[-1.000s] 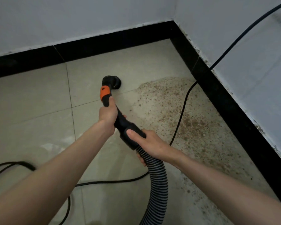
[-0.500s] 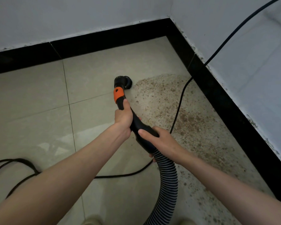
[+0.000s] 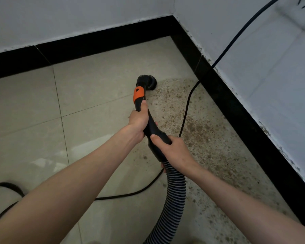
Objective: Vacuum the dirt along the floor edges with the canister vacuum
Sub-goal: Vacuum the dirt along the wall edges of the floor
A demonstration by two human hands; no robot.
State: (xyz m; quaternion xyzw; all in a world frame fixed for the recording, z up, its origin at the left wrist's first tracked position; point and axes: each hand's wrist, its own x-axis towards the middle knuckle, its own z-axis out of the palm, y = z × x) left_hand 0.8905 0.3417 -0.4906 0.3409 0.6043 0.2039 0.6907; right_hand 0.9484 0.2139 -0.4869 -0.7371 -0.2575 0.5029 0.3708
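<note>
A black vacuum handle with an orange collar (image 3: 139,95) ends in a round brush nozzle (image 3: 147,81) that rests on the tile at the left edge of a brown dirt patch (image 3: 202,131). My left hand (image 3: 138,118) grips the handle just below the collar. My right hand (image 3: 173,149) grips its lower end, where the ribbed grey hose (image 3: 173,199) begins. The dirt spreads along the right black skirting (image 3: 250,127). The canister itself is out of view.
A black power cord (image 3: 187,106) runs down the right wall, across the dirt and under the hose to the left edge. White walls meet in a corner (image 3: 173,20) at the top. Pale tiles (image 3: 88,95) to the left look clean.
The nozzle has swept right, from clean tile to the edge of the dirt patch. Both hands moved with it and kept their grip. The view shifted slightly.
</note>
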